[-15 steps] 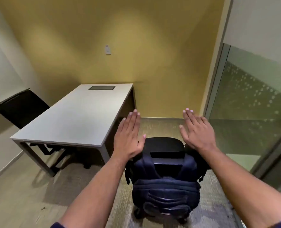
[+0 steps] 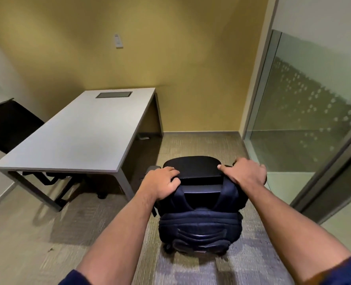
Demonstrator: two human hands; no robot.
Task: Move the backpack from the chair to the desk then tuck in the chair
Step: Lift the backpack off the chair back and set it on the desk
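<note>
Our left hand [image 2: 162, 183] and right hand [image 2: 245, 174] have fingers curled on the backpack [image 2: 199, 219], which sits on the chair [image 2: 192, 166]. The counter [image 2: 78, 136] waits at ten o'clock. Nothing is moved yet.
</note>
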